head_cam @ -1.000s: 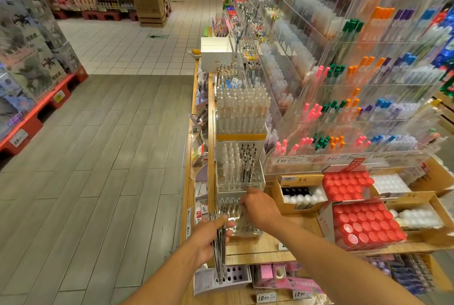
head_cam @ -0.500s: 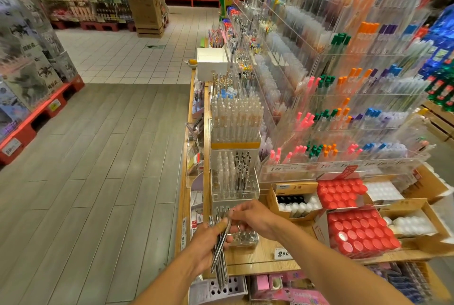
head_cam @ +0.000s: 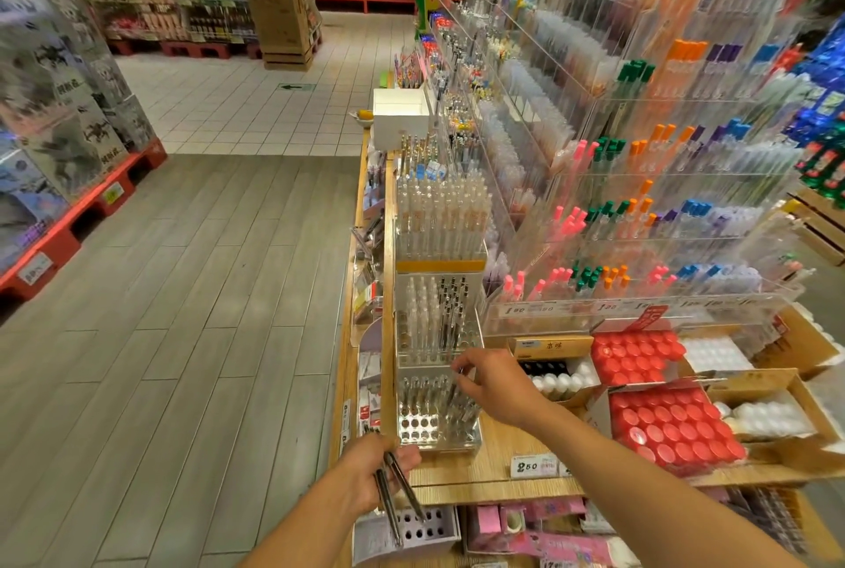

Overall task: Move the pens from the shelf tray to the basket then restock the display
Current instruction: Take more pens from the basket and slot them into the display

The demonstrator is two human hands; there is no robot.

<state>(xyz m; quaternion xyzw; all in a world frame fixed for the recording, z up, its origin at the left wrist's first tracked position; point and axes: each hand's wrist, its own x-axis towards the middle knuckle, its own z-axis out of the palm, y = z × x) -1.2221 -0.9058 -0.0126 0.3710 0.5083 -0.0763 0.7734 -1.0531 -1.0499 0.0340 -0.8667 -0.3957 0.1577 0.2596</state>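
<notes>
Clear acrylic pen tray (head_cam: 436, 421), perforated with round holes, sits on the wooden shelf (head_cam: 494, 457); we note several dark metallic pens (head_cam: 459, 403) standing in its right-hand holes. Our right hand (head_cam: 496, 387) reaches over the tray, fingers curled and pinching the top of one pen. Our left hand (head_cam: 377, 473) grips a bundle of dark slim pens (head_cam: 395, 499) just below the shelf edge, above a white perforated holder (head_cam: 411, 528).

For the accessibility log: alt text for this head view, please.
A person's right hand pinches a pen in a clear holed tray on a wooden shop shelf, while the left hand grips a bundle of pens. Pen displays rise behind.
</notes>
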